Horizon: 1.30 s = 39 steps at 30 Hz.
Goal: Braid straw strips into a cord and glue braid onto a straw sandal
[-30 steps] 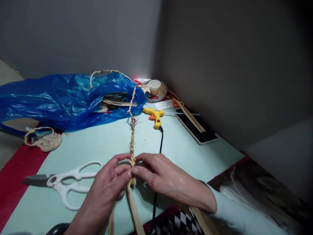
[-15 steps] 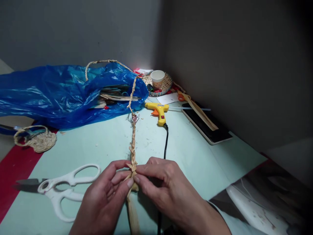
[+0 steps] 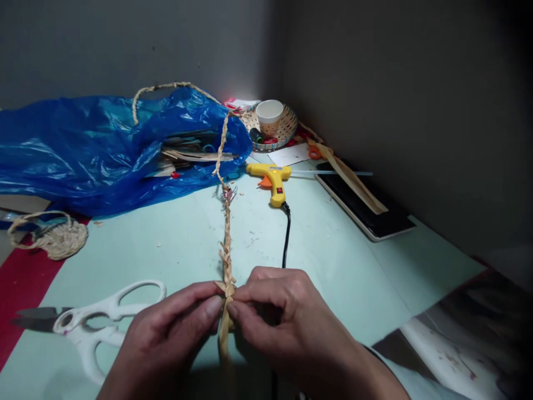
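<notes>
A tan braid [image 3: 227,233] of dried plant strips runs away from me over the table. My left hand [image 3: 183,322] pinches its near end between thumb and fingers from the left. From the right, my right hand [image 3: 283,311] grips the same end between thumb and forefinger. A loose flat strip [image 3: 224,339] hangs down toward me below the fingers. Farther up, a small metal clip [image 3: 228,193] sits on the braid. White-handled scissors [image 3: 95,322] lie beside my left hand, partly covered by it.
A blue plastic bag [image 3: 112,155] holding strips lies at the back left. Behind the braid is a yellow glue gun [image 3: 275,183] with a black cord. A woven basket [image 3: 287,128] carries a paper cup [image 3: 269,114]. A dark tablet-like slab [image 3: 366,214] and a coiled braid [image 3: 69,239] flank them.
My left fingers have closed in tighter at the braid's end, with the thumb higher against it. The loose strip now hangs narrower. The view has shifted slightly.
</notes>
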Each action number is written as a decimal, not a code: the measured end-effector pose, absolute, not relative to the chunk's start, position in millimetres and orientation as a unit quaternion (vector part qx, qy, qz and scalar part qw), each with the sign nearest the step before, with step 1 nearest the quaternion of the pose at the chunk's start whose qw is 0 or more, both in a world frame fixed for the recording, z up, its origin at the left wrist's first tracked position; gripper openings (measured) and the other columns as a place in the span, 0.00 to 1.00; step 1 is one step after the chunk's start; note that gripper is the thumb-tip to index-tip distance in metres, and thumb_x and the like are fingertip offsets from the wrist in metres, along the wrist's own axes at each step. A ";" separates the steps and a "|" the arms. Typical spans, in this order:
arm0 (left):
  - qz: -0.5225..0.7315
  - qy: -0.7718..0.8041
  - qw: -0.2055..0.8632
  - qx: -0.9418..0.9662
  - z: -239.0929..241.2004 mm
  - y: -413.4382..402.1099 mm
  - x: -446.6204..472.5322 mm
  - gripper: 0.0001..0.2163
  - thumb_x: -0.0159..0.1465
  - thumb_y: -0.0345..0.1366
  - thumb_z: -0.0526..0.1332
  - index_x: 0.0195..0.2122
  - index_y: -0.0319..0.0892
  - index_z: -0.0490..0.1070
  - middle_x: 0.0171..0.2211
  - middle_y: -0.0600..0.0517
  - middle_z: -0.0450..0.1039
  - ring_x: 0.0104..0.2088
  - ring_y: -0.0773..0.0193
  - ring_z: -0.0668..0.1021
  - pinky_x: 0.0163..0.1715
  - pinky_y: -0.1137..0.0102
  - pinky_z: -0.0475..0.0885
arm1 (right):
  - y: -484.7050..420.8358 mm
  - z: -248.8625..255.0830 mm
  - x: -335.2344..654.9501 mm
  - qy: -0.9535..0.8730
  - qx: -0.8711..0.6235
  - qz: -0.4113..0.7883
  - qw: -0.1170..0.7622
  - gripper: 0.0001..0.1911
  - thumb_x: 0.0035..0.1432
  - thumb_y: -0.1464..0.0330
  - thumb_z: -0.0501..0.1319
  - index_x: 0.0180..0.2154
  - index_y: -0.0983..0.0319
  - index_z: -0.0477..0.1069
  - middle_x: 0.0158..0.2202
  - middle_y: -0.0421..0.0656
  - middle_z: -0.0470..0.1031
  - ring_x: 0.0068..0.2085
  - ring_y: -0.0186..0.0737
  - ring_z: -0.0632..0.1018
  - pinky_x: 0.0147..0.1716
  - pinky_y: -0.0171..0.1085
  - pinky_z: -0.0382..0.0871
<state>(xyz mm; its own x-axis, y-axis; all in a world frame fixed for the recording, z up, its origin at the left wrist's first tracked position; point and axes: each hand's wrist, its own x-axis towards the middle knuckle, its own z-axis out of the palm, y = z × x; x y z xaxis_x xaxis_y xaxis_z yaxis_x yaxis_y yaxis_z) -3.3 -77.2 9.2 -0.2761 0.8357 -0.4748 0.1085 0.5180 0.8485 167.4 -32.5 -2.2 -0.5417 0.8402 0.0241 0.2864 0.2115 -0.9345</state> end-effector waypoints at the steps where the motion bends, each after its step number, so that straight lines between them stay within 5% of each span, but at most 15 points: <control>1: 0.369 0.699 0.536 0.296 10.1 -75.7 -2.5 0.09 0.50 0.46 0.72 0.31 0.51 0.82 0.30 0.56 0.82 0.37 0.58 0.81 0.38 0.74 0.74 | -32.5 -2.1 167.2 -0.730 -0.386 0.490 0.279 0.11 0.58 0.74 0.59 0.25 0.63 0.77 0.23 0.36 0.67 0.25 0.27 0.69 0.24 0.29 0.58; 7: 0.345 0.666 0.594 0.291 15.4 -63.3 -4.1 0.12 0.51 0.45 0.72 0.32 0.45 0.79 0.17 0.58 0.69 0.25 0.66 0.72 0.27 0.77 0.67 | -30.0 3.4 169.2 -0.745 -0.375 0.487 0.259 0.12 0.59 0.74 0.58 0.25 0.62 0.75 0.23 0.35 0.67 0.26 0.26 0.68 0.25 0.28 0.58; 15: 0.365 0.603 0.636 0.315 7.8 -61.8 -3.3 0.09 0.58 0.42 0.68 0.31 0.43 0.74 0.21 0.57 0.74 0.21 0.70 0.67 0.24 0.75 0.63 | -26.6 8.8 168.8 -0.748 -0.444 0.466 0.162 0.16 0.57 0.56 0.62 0.25 0.61 0.69 0.22 0.35 0.67 0.24 0.30 0.65 0.22 0.31 0.54; 18: 0.378 0.601 0.624 0.327 8.8 -62.3 -1.9 0.09 0.58 0.42 0.67 0.29 0.43 0.73 0.14 0.59 0.68 0.18 0.71 0.66 0.23 0.75 0.61 | -27.2 6.8 166.6 -0.770 -0.440 0.423 0.185 0.13 0.58 0.63 0.58 0.24 0.61 0.67 0.23 0.36 0.68 0.24 0.30 0.65 0.24 0.32 0.54; 25: 0.377 0.603 0.632 0.307 7.2 -62.1 -1.0 0.12 0.56 0.44 0.68 0.29 0.42 0.71 0.17 0.60 0.63 0.19 0.73 0.61 0.21 0.77 0.55 | -26.2 12.9 164.4 -0.759 -0.463 0.436 0.144 0.06 0.59 0.68 0.54 0.30 0.58 0.68 0.23 0.37 0.68 0.23 0.31 0.64 0.22 0.32 0.55; 30: 0.387 0.598 0.623 0.322 5.3 -60.3 -4.2 0.11 0.56 0.43 0.69 0.28 0.42 0.73 0.21 0.57 0.68 0.25 0.69 0.67 0.25 0.76 0.61 | -24.6 22.5 166.3 -0.748 -0.466 0.463 0.095 0.10 0.62 0.62 0.54 0.30 0.59 0.66 0.23 0.38 0.66 0.23 0.33 0.63 0.22 0.32 0.55; 33: 0.373 0.602 0.605 0.365 8.0 -58.3 -6.3 0.08 0.57 0.42 0.67 0.30 0.43 0.76 0.22 0.55 0.72 0.27 0.65 0.69 0.27 0.73 0.64 | -22.9 21.5 166.4 -0.746 -0.455 0.468 0.128 0.13 0.62 0.57 0.57 0.31 0.59 0.67 0.24 0.37 0.68 0.25 0.33 0.64 0.24 0.32 0.56; 39: 0.364 0.603 0.577 0.413 15.3 -55.9 -7.7 0.05 0.55 0.39 0.68 0.30 0.45 0.79 0.27 0.53 0.77 0.33 0.58 0.75 0.35 0.69 0.69 | -14.7 17.7 167.4 -0.707 -0.403 0.544 0.204 0.09 0.62 0.65 0.59 0.30 0.60 0.65 0.26 0.34 0.65 0.28 0.30 0.66 0.27 0.30 0.58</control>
